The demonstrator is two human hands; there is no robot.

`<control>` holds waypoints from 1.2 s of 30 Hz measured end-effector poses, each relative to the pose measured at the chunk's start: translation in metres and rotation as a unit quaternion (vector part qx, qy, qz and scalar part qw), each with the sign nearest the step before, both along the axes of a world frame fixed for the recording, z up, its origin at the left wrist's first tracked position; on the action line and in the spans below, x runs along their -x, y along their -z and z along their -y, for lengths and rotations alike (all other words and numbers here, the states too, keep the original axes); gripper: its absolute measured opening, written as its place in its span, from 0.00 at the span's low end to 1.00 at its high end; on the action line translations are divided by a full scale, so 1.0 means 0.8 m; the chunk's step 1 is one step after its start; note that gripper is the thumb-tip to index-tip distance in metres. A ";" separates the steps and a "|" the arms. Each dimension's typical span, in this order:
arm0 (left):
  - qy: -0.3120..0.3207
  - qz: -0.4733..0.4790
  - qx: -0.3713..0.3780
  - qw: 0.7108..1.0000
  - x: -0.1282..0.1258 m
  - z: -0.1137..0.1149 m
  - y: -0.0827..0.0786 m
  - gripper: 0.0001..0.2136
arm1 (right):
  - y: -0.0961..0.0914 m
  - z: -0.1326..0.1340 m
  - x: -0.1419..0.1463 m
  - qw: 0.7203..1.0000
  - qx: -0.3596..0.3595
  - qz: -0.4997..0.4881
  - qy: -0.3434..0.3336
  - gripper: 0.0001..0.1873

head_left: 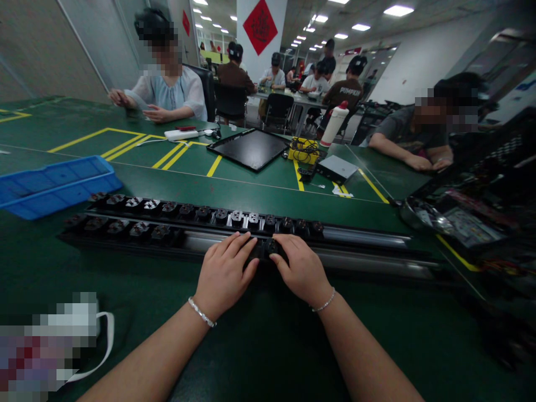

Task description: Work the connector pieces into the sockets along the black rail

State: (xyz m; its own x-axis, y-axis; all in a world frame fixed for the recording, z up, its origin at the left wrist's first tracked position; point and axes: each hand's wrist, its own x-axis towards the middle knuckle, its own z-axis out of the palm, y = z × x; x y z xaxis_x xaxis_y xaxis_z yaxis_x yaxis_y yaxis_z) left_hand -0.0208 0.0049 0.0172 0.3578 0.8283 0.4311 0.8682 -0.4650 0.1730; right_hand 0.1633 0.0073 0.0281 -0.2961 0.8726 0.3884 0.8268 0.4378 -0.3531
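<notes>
1. Block [271, 247] was pinched between thumb and fingers of the right hand [300, 262], at the near rail [368, 262]
2. The near rail was partly covered by the left hand [228, 271], whose grip could not be told

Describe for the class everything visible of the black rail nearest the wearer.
The near black rail is long, straight and channelled, with a shiny grey floor; plastic or metal, I cannot tell. It lies across the green table, beside a similar far rail. Five small dark parts sit in a row towards its left end. The left hand lies over its middle, where the right hand appears to pinch another dark part.
</notes>
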 end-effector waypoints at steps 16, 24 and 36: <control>-0.003 0.002 0.001 1.000 -0.001 0.000 -0.001 0.18 | -0.002 0.000 0.000 1.000 0.012 -0.015 -0.008 0.17; -0.003 -0.002 0.011 1.000 -0.001 0.001 -0.001 0.18 | -0.002 0.001 -0.001 1.000 0.021 -0.015 -0.007 0.17; -0.005 -0.008 0.008 1.000 -0.001 0.001 -0.002 0.18 | -0.005 0.000 -0.001 0.999 0.029 -0.012 -0.005 0.17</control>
State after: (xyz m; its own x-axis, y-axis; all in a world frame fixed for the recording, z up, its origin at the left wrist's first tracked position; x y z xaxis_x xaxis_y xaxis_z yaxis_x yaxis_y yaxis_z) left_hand -0.0200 0.0041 0.0190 0.3555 0.8389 0.4121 0.8758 -0.4530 0.1665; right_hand 0.1638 0.0072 0.0317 -0.2962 0.8906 0.3451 0.8130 0.4248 -0.3983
